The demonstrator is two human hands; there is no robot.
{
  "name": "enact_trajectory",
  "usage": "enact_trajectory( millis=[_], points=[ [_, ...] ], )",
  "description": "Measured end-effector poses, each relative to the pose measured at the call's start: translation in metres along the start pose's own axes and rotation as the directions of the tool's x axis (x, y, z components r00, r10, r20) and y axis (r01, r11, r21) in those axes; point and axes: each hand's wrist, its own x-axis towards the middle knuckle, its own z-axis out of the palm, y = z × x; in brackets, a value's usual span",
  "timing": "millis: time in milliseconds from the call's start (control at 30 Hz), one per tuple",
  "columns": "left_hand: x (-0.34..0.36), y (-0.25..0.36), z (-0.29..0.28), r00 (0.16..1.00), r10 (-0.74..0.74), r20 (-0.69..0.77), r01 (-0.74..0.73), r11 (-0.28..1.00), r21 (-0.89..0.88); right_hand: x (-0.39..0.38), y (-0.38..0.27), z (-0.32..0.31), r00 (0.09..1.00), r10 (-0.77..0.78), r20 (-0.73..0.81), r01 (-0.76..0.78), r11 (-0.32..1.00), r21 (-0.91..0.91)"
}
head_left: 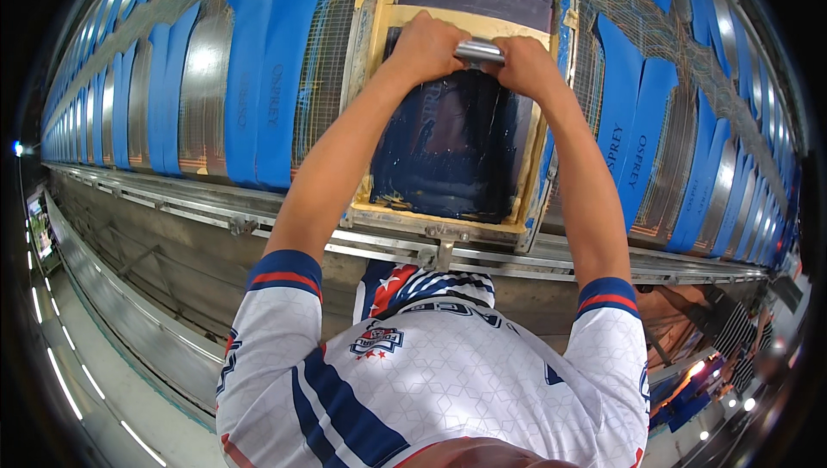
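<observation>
Both my hands grip a squeegee (480, 52) with a silvery metal handle, near the far end of a screen-printing frame. My left hand (426, 48) is closed around its left part, my right hand (527, 65) around its right part. Between the hands a short stretch of the handle shows; the blade is hidden. The printing frame (355, 93) is a worn rectangle edged with yellowish tape (392, 16). Dark, glossy ink lies over its mesh (448, 162) on the near side of the squeegee, with faint lettering visible through it.
Blue fabric pieces (297, 63) with dark printed lettering lie in rows on the long table, left and right of the frame. A metal rail (172, 197) runs along the near edge, with a bracket (445, 248) at the frame. Another person in a striped top (741, 343) is far right.
</observation>
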Motion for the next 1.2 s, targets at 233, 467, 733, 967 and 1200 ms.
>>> enact_trajectory(
  millis=[233, 467, 733, 967, 1200],
  points=[
    [-0.147, 0.085, 0.024, 0.999, 0.047, 0.002, -0.047, 0.999, -0.013, -0.149, -0.073, 0.051, 0.998, -0.053, 0.035, 0.056, 0.995, -0.079],
    [-0.18, 0.106, 0.028, 0.996, 0.042, -0.076, -0.038, 0.998, 0.05, -0.156, -0.035, 0.015, 0.873, 0.221, -0.434, -0.128, 0.964, 0.232],
    [-0.192, 0.112, 0.031, 0.998, 0.009, -0.058, -0.008, 1.0, 0.021, -0.15, 0.069, 0.059, 0.563, 0.754, -0.338, -0.544, 0.646, 0.536],
    [-0.201, 0.103, -0.004, 0.987, -0.016, -0.162, 0.016, 1.0, -0.002, -0.137, 0.032, 0.019, 0.6, 0.726, -0.337, -0.386, 0.632, 0.672],
    [-0.285, -0.065, -0.08, 0.991, 0.011, -0.13, -0.003, 0.998, 0.057, -0.032, -0.131, 0.114, 0.588, 0.672, -0.451, -0.207, 0.664, 0.719]
  ],
)
